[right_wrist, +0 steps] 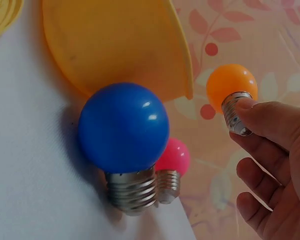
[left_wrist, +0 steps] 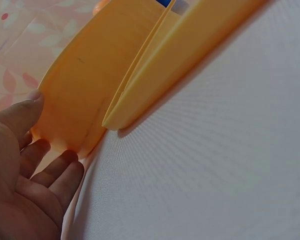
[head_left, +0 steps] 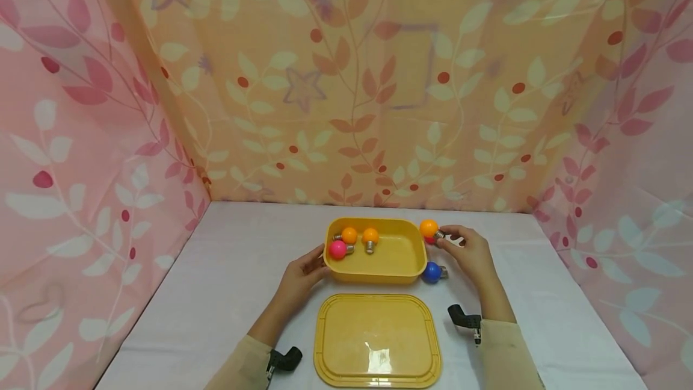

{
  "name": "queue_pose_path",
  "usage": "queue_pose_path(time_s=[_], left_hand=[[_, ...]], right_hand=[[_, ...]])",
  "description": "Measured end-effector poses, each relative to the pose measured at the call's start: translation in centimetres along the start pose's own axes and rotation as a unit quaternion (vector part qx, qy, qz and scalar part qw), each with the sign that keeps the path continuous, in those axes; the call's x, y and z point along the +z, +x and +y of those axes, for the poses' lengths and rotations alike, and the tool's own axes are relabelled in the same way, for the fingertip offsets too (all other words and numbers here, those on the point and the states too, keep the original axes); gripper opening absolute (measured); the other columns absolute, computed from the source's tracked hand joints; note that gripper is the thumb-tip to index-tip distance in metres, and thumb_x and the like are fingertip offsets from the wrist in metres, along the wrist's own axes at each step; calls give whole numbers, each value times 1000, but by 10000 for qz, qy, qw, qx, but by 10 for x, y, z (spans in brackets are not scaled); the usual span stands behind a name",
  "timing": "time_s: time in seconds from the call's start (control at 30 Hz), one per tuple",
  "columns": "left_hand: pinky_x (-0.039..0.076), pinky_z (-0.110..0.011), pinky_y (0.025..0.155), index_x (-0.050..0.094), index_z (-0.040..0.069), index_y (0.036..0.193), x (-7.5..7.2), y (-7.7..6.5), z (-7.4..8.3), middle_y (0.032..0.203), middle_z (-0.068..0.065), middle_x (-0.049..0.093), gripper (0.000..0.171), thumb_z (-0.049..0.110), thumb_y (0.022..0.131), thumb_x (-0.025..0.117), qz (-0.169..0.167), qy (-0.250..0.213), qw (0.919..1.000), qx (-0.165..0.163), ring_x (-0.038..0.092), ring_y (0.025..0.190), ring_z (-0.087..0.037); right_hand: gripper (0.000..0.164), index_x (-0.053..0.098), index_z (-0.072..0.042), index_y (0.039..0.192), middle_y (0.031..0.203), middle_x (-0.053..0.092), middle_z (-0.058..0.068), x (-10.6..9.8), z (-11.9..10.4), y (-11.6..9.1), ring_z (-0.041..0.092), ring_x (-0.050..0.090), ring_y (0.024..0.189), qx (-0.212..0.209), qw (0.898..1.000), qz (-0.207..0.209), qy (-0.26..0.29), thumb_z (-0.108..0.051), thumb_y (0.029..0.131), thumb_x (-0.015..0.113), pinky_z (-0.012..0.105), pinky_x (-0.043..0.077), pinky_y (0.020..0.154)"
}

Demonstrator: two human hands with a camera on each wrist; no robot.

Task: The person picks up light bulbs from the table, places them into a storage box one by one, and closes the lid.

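An orange light bulb [head_left: 429,228] is pinched by its metal screw base between the thumb and finger of my right hand [head_left: 470,253], raised beside the right end of the yellow container [head_left: 400,278]. Below it, a pink bulb [right_wrist: 174,157] lies on the table behind a blue bulb [head_left: 431,272]. My left hand [head_left: 304,274] holds the container's left end; in the left wrist view its thumb is at the rim and its fingers touch lower on the wall. Inside, on the left, lie two orange bulbs [head_left: 370,236] and one pink bulb [head_left: 338,250].
A yellow lid [head_left: 378,339] lies flat on the white tablecloth [head_left: 216,294], in front of the container. Floral cloth walls [head_left: 346,77] stand behind and at both sides. Each wrist wears a small black camera [head_left: 287,359].
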State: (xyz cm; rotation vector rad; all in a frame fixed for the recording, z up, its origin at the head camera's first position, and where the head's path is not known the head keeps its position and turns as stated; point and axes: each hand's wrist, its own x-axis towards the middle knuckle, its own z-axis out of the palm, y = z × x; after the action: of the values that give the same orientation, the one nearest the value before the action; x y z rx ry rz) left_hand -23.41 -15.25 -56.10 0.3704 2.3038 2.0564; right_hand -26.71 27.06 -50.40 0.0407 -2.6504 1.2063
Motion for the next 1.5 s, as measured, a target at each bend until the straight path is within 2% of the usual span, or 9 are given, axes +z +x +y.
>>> queue_pose_path(time_s=[0.2, 0.4, 0.63, 0.83, 1.0, 1.07, 1.33, 1.5], left_hand=[[54, -24, 100, 50, 20, 153, 1, 0, 0, 154, -3, 52, 63, 20, 95, 75, -16, -28, 10000, 19, 56, 136, -25], [55, -25, 99, 51, 21, 152, 1, 2, 0, 153, -3, 53, 63, 22, 94, 76, -18, 0, 10000, 56, 57, 136, -26], [56, -24, 98, 51, 21, 153, -2, 1, -1, 153, -2, 54, 64, 23, 94, 76, 19, -22, 10000, -23, 58, 135, -25], [56, -25, 99, 50, 22, 153, -1, 1, -1, 154, -2, 53, 64, 24, 95, 76, -52, 49, 10000, -26, 57, 135, -23], [56, -26, 99, 49, 20, 154, -1, 2, 3, 154, 0, 52, 63, 19, 97, 74, -36, 189, 9998, -4, 58, 135, -21], [56, -26, 99, 49, 19, 154, -1, 2, 3, 154, -1, 52, 63, 18, 97, 73, -5, 201, 9998, 36, 58, 135, -23], [55, -24, 98, 49, 16, 154, -2, 1, 0, 153, -7, 53, 63, 16, 96, 74, -45, 38, 9999, 122, 57, 135, -27], [55, -24, 100, 50, 18, 153, -2, 2, 0, 153, -5, 53, 63, 19, 96, 75, -74, -66, 9999, 82, 57, 136, -26]], right_hand=[[40, 72, -18, 125, 121, 70, 6, -1, -12, -2, 31, 56, 111, -311, 9995, 50, 56, -41, 92, 77, 51, 46, 95], [39, 74, -16, 122, 111, 71, 6, 2, -26, -1, 31, 58, 103, -598, 9982, -53, -55, -40, 91, 78, 47, 48, 91], [31, 74, -19, 118, 112, 74, 1, 10, -46, 10, 25, 59, 98, -611, 9969, -493, -79, -34, 92, 79, 36, 49, 85], [30, 74, -19, 119, 110, 72, 1, 13, -61, 24, 26, 59, 100, -467, 9942, -904, -337, -33, 93, 78, 37, 51, 85], [26, 76, -16, 114, 109, 74, 1, 18, -71, 40, 30, 60, 103, -658, 9884, -1273, -503, -28, 91, 79, 42, 53, 88], [23, 78, -16, 111, 106, 75, 0, 21, -74, 47, 28, 60, 100, -768, 9856, -1400, -551, -26, 90, 80, 41, 53, 87], [21, 78, -15, 107, 100, 74, 1, 41, -71, 62, 22, 60, 91, -796, 9761, -1815, -897, -23, 88, 83, 38, 54, 87], [19, 79, -13, 105, 99, 74, 1, 48, -72, 64, 23, 63, 90, -823, 9696, -1954, -1225, -20, 88, 82, 44, 56, 93]])
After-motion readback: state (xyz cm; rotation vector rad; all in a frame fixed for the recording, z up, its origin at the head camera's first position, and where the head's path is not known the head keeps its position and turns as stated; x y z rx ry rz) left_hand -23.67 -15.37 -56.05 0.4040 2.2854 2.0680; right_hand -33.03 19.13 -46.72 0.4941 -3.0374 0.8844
